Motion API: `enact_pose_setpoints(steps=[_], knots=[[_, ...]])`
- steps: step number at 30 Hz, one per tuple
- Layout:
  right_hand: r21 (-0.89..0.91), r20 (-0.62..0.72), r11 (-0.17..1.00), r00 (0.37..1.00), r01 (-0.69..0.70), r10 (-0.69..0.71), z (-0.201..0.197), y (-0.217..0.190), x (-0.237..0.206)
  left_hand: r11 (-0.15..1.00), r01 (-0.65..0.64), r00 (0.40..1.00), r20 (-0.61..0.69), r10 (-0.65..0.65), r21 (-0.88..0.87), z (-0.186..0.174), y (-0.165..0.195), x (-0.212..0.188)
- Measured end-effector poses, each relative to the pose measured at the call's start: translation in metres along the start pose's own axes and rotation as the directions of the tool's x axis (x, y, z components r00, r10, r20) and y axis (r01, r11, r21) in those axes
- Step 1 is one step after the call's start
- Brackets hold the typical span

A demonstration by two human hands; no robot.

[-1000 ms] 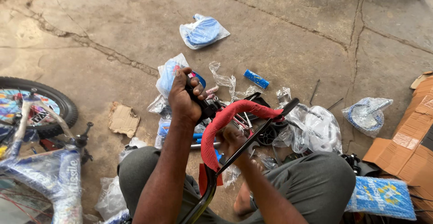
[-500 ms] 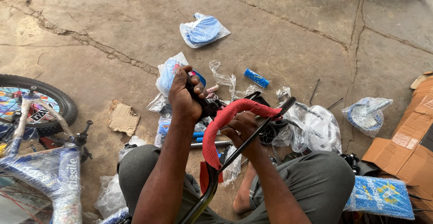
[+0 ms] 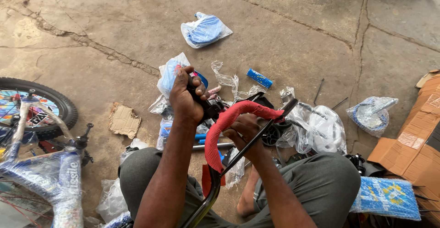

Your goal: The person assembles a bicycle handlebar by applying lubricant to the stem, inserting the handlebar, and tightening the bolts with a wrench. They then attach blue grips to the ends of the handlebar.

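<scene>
My left hand [image 3: 185, 98] is closed around a black handlebar grip [image 3: 211, 109] at the upper end of a black bicycle handlebar [image 3: 207, 200]. A red padded cover [image 3: 229, 120] arches over the bar in front of me. My right hand [image 3: 246, 131] sits under that red pad, fingers curled near the thin black crossbar [image 3: 259, 136]; what it holds is partly hidden. I sit on the concrete floor with the bar rising between my knees.
Plastic-wrapped parts lie scattered ahead: a blue bag [image 3: 204, 30], a blue grip [image 3: 259, 78], clear wrappers [image 3: 316, 129]. A wrapped bicycle frame with a wheel [image 3: 34, 113] lies at left. A cardboard scrap [image 3: 123, 120] and a cardboard box [image 3: 412, 150] flank me.
My right hand has shifted up slightly under the red pad toward the crossbar. The left hand keeps its grip on the black handle.
</scene>
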State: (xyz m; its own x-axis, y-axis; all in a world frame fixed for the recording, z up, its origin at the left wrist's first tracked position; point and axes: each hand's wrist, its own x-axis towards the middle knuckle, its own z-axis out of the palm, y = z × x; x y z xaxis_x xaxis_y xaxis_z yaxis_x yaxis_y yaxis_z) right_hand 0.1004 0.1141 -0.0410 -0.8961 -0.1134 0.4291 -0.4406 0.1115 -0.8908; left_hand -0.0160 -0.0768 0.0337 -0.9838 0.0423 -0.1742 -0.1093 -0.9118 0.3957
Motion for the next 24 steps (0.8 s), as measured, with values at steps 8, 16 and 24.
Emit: enact_pose_setpoints(steps=[8,16,24], knots=[[0.824,0.036,0.445,0.816,-0.351,0.578,0.056,0.012,-0.030,1.000,-0.021,0.999,0.027,0.021,-0.009,0.001,0.000,-0.002],[-0.101,-0.002,0.995,1.000,-0.014,0.014,0.000,-0.002,0.005,0.999,-0.024,1.000,0.019,0.024,-0.022,-0.001,0.006,-0.001],[-0.365,0.076,0.888,0.960,0.279,-0.270,-0.008,-0.049,0.034,0.999,0.025,0.999,0.022,-0.024,-0.040,0.003,-0.002,-0.001]])
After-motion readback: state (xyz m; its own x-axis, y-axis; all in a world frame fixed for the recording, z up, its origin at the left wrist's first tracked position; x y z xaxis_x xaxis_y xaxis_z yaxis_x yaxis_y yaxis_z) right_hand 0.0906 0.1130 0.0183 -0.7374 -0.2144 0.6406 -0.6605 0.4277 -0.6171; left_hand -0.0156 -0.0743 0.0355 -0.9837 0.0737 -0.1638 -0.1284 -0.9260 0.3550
